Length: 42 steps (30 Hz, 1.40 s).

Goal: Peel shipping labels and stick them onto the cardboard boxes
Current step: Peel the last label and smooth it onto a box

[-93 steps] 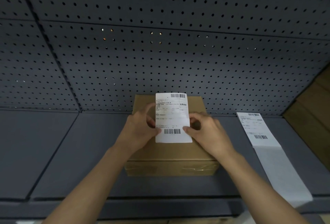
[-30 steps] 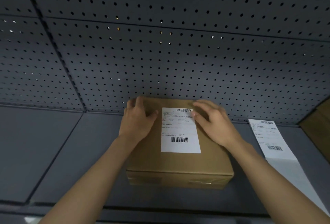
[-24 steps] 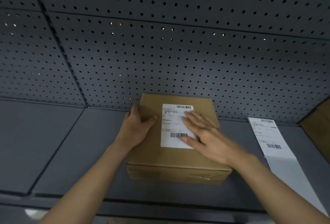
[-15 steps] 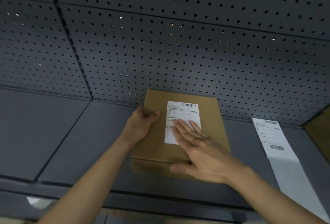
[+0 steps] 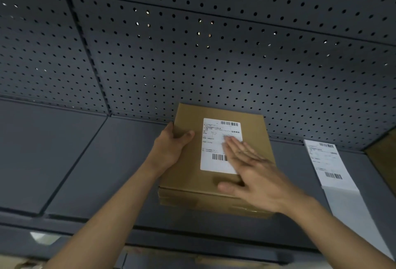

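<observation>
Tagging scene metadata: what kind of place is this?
Probably a packing or shipping station: a grey pegboard wall, a cardboard box carrying a shipping label, and a strip of more labels beside it.

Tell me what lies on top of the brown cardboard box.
A white printed shipping label, stuck flat. The open right hand covers its lower right part; the left hand grips the box edge.

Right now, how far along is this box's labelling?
Done: the shipping label lies flat on the cardboard box. In hand: the left hand grips the box's left edge while the right hand presses flat on the label. Left: the next label lies on its strip at right.
</observation>
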### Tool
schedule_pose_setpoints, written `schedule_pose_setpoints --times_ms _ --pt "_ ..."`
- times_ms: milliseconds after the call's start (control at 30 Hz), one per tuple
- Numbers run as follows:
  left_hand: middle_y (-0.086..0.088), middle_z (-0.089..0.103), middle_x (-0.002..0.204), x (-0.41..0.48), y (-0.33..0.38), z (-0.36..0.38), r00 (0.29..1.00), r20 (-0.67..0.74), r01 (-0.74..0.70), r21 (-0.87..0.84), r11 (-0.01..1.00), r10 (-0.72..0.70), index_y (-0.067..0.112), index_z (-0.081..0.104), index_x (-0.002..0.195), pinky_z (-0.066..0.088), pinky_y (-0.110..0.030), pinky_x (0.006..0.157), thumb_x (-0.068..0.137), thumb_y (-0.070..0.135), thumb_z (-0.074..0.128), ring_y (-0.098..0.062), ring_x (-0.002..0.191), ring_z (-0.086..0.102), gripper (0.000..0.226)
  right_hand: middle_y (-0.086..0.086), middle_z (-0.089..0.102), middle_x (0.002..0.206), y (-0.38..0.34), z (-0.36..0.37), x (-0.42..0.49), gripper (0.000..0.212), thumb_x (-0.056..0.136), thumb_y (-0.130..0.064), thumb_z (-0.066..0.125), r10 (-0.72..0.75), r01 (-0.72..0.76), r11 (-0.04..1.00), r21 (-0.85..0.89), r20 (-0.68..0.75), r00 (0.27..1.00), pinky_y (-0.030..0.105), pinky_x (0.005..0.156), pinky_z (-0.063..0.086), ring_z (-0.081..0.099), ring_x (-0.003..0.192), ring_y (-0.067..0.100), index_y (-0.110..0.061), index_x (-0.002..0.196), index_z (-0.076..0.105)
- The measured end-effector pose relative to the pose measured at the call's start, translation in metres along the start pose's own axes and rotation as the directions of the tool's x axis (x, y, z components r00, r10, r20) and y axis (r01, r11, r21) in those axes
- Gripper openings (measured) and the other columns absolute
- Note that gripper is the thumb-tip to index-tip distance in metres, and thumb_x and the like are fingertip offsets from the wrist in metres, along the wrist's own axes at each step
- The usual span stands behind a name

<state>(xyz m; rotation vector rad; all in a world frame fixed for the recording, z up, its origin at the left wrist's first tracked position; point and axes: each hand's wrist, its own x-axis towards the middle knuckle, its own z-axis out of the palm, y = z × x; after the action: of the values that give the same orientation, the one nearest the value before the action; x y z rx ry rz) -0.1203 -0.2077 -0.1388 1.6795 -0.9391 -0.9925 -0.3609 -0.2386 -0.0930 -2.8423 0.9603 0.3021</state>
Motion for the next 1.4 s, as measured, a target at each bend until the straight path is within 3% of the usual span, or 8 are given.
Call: schedule_pose_setpoints --times_ms 267,433,567,667,800,967,1267,1400 --pt "0.003 0.062 0.114 -0.003 0.006 0.004 0.997 -0.067 -0.034 0.081 0.996 0.039 0.019 0.053 0.127 0.041 -0.016 0.067 0.103 0.039 0.041 -0.015 0.097 0.060 0.033 0.002 -0.031 0.158 -0.013 0.000 -0.003 0.116 0.070 -0.093 -0.003 -0.076 0.076 0.997 -0.024 0.001 0.997 0.034 0.122 -0.012 -0.036 0.142 0.008 -0.014 0.153 -0.019" --pt "-0.001 0.066 0.111 0.001 0.003 0.004 0.996 -0.077 -0.048 0.082 0.996 0.054 0.015 0.058 0.119 0.044 -0.024 0.075 0.103 0.034 0.043 -0.018 0.101 0.063 0.029 0.005 -0.022 0.160 -0.059 0.002 0.000 0.116 0.079 -0.090 0.024 -0.219 0.218 0.976 -0.020 -0.029 0.975 0.038 0.120 -0.015 -0.027 0.147 0.014 -0.009 0.156 -0.008" --pt "-0.001 0.068 0.110 0.002 0.002 0.005 0.996 -0.067 -0.048 0.056 0.997 0.051 0.015 0.059 0.116 0.048 -0.035 0.088 0.103 0.035 0.044 -0.019 0.102 0.064 0.028 0.000 -0.019 0.162 -0.058 0.001 0.006 0.108 0.083 -0.085 0.027 -0.249 0.250 0.968 0.014 -0.033 0.968 0.033 0.121 -0.013 -0.025 0.147 0.008 -0.013 0.157 -0.005" --pt "0.000 0.068 0.109 0.001 0.001 0.003 0.997 -0.065 -0.042 0.035 0.998 0.045 0.019 0.059 0.117 0.051 -0.040 0.091 0.102 0.037 0.045 -0.020 0.100 0.065 0.027 -0.004 -0.025 0.160 -0.037 0.000 0.010 0.103 0.083 -0.086 0.016 -0.194 0.194 0.981 0.027 -0.002 0.981 0.031 0.123 -0.009 -0.027 0.146 0.006 -0.018 0.156 -0.013" --pt "0.003 0.065 0.118 -0.003 0.002 0.002 0.999 -0.039 -0.032 0.019 0.999 0.032 0.023 0.053 0.131 0.049 -0.032 0.088 0.102 0.041 0.045 -0.019 0.105 0.064 0.036 -0.006 -0.026 0.159 0.012 -0.003 0.027 0.105 0.076 -0.090 -0.004 -0.018 0.017 1.000 0.026 0.003 1.000 0.033 0.124 -0.001 -0.024 0.147 0.008 -0.022 0.154 -0.018" --pt "0.002 0.065 0.122 -0.003 0.002 0.001 0.999 -0.040 -0.012 0.008 1.000 0.012 0.023 0.052 0.136 0.051 -0.039 0.096 0.099 0.047 0.046 -0.019 0.107 0.065 0.045 -0.002 -0.025 0.160 0.038 -0.010 0.041 0.106 0.076 -0.090 -0.002 0.064 -0.064 0.998 0.020 0.020 0.998 0.029 0.122 -0.006 -0.023 0.147 0.011 -0.019 0.153 -0.020" --pt "0.003 0.071 0.108 0.000 0.002 0.002 0.997 -0.070 -0.018 0.024 1.000 0.020 0.023 0.062 0.114 0.051 -0.046 0.094 0.100 0.041 0.048 -0.018 0.099 0.067 0.027 -0.001 -0.022 0.161 -0.038 -0.001 -0.001 0.111 0.080 -0.087 0.026 -0.316 0.317 0.948 -0.030 0.025 0.948 0.027 0.120 -0.015 -0.028 0.145 0.005 -0.014 0.156 -0.007" --pt "0.002 0.068 0.116 -0.001 0.002 0.001 0.998 -0.060 -0.006 0.028 1.000 0.008 0.024 0.058 0.127 0.051 -0.045 0.097 0.098 0.047 0.048 -0.020 0.104 0.066 0.039 -0.002 -0.017 0.162 -0.014 -0.006 0.012 0.099 0.087 -0.081 0.020 -0.341 0.343 0.938 -0.056 0.044 0.939 0.033 0.123 -0.007 -0.020 0.148 0.007 -0.017 0.157 -0.007"
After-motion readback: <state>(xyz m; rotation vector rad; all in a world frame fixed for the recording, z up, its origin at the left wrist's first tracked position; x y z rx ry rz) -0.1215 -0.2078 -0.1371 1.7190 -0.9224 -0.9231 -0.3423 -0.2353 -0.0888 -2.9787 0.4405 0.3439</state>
